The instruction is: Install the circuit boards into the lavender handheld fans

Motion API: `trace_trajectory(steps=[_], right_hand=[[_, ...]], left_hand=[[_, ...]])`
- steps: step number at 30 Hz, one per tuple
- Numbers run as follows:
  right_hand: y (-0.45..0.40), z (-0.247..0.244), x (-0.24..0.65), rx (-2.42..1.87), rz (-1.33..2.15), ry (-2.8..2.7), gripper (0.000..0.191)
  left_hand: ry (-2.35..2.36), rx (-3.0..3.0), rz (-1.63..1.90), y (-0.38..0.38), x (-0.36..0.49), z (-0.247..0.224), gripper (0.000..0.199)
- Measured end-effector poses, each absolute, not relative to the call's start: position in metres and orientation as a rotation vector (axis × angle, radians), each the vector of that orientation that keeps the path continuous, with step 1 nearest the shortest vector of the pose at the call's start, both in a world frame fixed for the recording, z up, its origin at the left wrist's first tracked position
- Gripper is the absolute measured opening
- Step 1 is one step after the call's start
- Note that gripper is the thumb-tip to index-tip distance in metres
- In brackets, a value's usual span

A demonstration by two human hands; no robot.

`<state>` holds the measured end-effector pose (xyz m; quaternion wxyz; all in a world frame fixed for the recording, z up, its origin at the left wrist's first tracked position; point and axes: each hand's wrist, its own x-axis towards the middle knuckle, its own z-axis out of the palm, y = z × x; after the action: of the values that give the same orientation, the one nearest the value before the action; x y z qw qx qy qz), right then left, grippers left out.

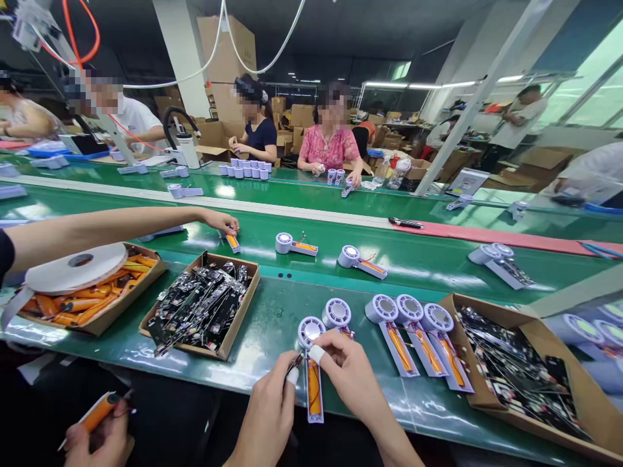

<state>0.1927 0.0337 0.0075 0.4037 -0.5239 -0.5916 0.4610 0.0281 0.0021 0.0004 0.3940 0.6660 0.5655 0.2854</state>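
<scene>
A lavender handheld fan (310, 331) lies in front of me with its handle towards me. An orange battery (315, 389) and thin wires sit in the open handle. My left hand (270, 408), left of the handle, pinches a narrow dark circuit board (296, 362) near the fan's neck. On the other side my right hand (355, 379) has its thumb and forefinger closed at the neck, by the wires; what is between them is hidden. White covers wrap both thumbs. Another fan (337, 312) lies just behind, partly covered by my right hand.
Three fans (402, 347) lie to the right beside a box of circuit boards (516, 370). Another board box (199, 305) and a battery box (92, 292) stand left. A co-worker's hand (221, 222) touches a fan on the green belt (253, 227); another hand (100, 434) holds a battery.
</scene>
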Motion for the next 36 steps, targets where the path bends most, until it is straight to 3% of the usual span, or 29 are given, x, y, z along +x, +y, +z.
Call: trace_trajectory(steps=[6,12,36], right_hand=[[0.021,0.009,0.189,-1.413,0.719,-1.938,0.017],[0.017,0.004,0.188,-1.43,0.586,-2.042,0.02],[0.018,-0.002,0.187,-1.336,0.825,-1.757,0.02]], left_hand=[[1.375,1.424,0.76,0.003,0.031,-0.005,0.031],[1.287,1.264,0.85,0.001,0.032,-0.009,0.026],[1.175,1.117,0.962,0.003,0.034,-0.012,0.021]])
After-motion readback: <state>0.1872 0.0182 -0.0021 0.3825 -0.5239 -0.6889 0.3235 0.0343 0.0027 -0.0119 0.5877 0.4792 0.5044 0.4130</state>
